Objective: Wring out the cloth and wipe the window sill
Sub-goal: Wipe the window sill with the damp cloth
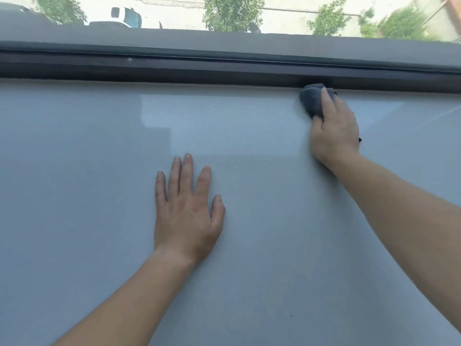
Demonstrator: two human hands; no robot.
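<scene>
Sill point(99, 196) looks mid-wipe, wringing prob done, most of surface likely left; left hand point(185, 213) flat on it, fingers spread, holding nothing; right hand point(333, 131) clutches bunched cloth point(311, 101) at far edge by window frame point(174, 68).

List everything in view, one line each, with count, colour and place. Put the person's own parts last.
sill: one, pale grey, fills the lower frame.
window frame: one, dark grey, runs across above the sill.
cloth: one, dark grey, bunched at the sill's far edge against the frame.
trees: several, green, outside at top.
vehicle: one, white, outside at top left; other dark ones are unclear.
left hand: one, flat on the sill, open, centre.
right hand: one, pressing on the cloth, upper right.
</scene>
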